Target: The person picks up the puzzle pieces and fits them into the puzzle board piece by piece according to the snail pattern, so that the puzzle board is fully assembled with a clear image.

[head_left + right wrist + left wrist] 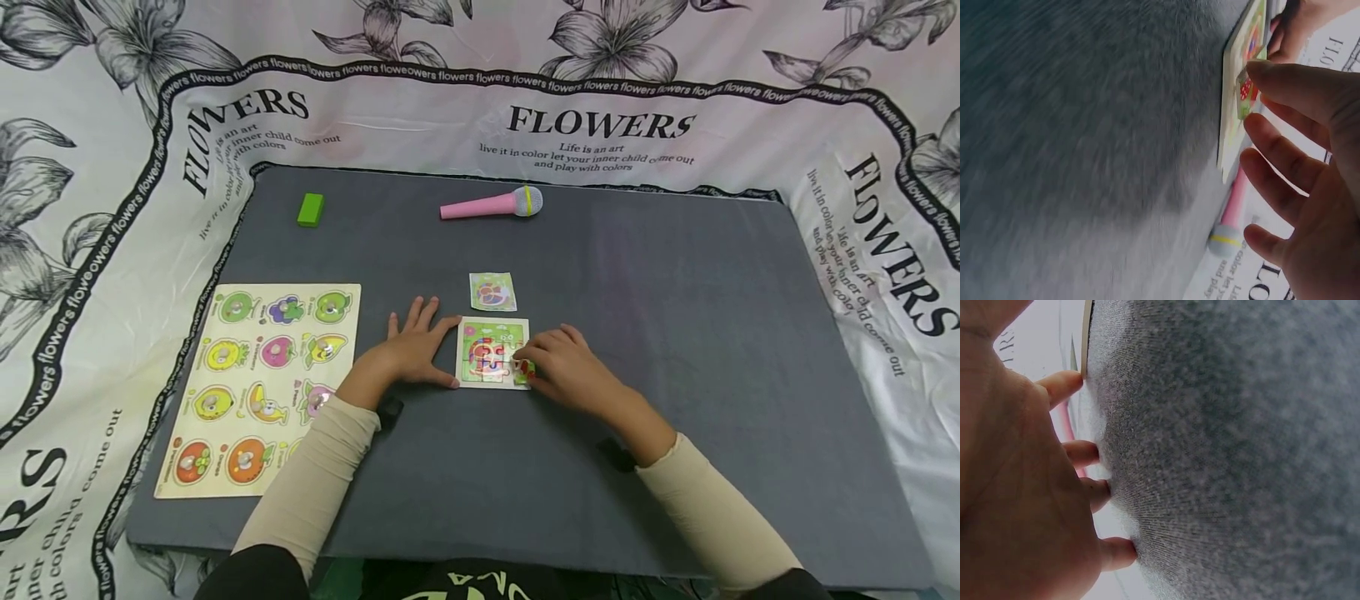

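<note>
A small square jigsaw puzzle board (491,320) lies on the grey cloth in the middle of the head view, with red and green picture pieces in its pale frame. My left hand (411,346) has its fingers spread on the cloth; thumb and index fingertip touch the board's left edge. Over the board's lower right, my right hand (573,367) pinches a jigsaw piece (1245,94) between thumb and index finger. That piece is green with a red, white-dotted patch, and it stands tilted at the board's surface in the right wrist view. Its upper part is hidden by the thumb.
Just beyond the puzzle lies a small picture card (492,292). A large fruit board (258,331) sits at the left, partly under my left forearm. Farther back are a green block (311,210) and a pink toy microphone (487,205). Flower-printed cloth borders the grey surface.
</note>
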Demonstrator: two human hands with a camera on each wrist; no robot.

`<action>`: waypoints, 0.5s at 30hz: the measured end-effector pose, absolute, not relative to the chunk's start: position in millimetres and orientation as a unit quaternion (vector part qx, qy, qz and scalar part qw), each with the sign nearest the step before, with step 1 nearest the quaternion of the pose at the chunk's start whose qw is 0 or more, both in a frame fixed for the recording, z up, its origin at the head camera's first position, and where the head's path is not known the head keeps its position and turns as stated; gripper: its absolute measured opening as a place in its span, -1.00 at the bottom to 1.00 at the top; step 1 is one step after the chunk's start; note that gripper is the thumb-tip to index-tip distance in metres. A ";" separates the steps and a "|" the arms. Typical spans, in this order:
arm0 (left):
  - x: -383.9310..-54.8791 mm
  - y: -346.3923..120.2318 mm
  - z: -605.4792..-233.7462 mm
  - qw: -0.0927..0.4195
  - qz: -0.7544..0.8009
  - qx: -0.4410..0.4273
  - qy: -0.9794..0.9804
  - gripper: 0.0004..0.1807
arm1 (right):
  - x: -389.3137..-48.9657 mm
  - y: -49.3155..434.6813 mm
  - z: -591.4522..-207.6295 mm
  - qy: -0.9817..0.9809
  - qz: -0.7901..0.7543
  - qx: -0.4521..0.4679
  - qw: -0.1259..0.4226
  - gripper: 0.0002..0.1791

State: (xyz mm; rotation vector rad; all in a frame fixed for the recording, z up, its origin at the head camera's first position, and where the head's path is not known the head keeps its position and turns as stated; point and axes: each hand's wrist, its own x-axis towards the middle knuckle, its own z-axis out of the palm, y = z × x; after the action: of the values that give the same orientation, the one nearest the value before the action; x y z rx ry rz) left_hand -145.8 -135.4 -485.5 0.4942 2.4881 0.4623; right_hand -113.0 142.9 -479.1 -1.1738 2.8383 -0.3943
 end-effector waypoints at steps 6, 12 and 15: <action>-146.2 -133.5 -487.8 0.279 0.167 0.184 0.928 0.18 | -114.6 132.6 -488.1 0.918 -0.124 -0.378 0.010 -0.72; -146.1 -134.1 -489.3 0.278 0.170 0.180 0.928 0.18 | -114.4 129.3 -491.1 0.918 -0.131 -0.375 0.005 -0.76; -146.3 -134.4 -489.8 0.277 0.171 0.179 0.928 0.18 | -114.8 128.3 -491.7 0.917 -0.132 -0.376 0.001 -0.77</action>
State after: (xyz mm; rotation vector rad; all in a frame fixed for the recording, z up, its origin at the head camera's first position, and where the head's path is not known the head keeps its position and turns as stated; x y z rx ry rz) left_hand -146.3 -134.4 -489.8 0.4819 2.4926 0.4597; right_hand -114.8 128.3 -491.7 -1.1811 2.8794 -0.4138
